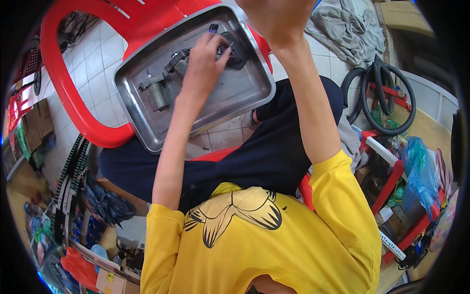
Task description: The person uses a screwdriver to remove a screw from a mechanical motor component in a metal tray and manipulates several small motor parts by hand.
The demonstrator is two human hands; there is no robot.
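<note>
A steel tray [196, 128] rests tilted across a red chair seat, close to my knees. My left hand [208, 55] is inside it, fingers curled in a pinch over dark parts at the tray's upper right; what they grip is hidden. Past those fingers a short black and purple piece [213, 28] sticks up. Beside the hand lies a flat black part [237, 55]. A metal cylinder with a bracket [156, 93], like a small motor, lies at the tray's left, with a similar one [177, 62] partly behind my hand. My right hand [279, 19] is raised; its fingers are out of frame.
The red plastic chair [73, 108] curves around the tray's left side. A grey cloth [345, 36] lies on the tiled floor, with black rubber tubes [391, 100] to the right. Bags, including a blue plastic bag [418, 166], and boxes crowd both sides.
</note>
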